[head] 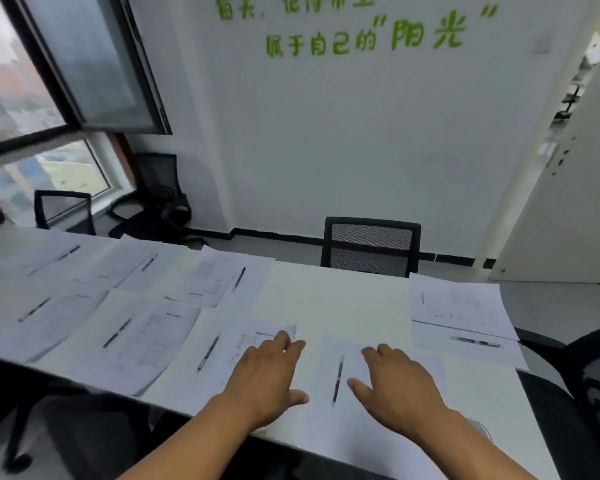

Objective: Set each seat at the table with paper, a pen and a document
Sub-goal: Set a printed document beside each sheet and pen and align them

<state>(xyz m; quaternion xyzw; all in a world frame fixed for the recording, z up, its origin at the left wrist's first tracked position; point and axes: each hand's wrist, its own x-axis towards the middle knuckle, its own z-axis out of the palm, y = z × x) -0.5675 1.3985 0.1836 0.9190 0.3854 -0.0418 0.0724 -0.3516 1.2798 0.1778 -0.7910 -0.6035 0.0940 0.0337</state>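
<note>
The counter looks mostly set: along its left stretch, several seats already carry sheets and pens; the far edge before the chair lies bare. At the near edge, the blank paper carries a pen but no document; left hand and right hand rest beside it, fingers spread, gripping nothing; no containers appear.

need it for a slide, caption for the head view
Both hands, left hand and right hand, rest flat beside a pen on blank paper at the white table.
</note>
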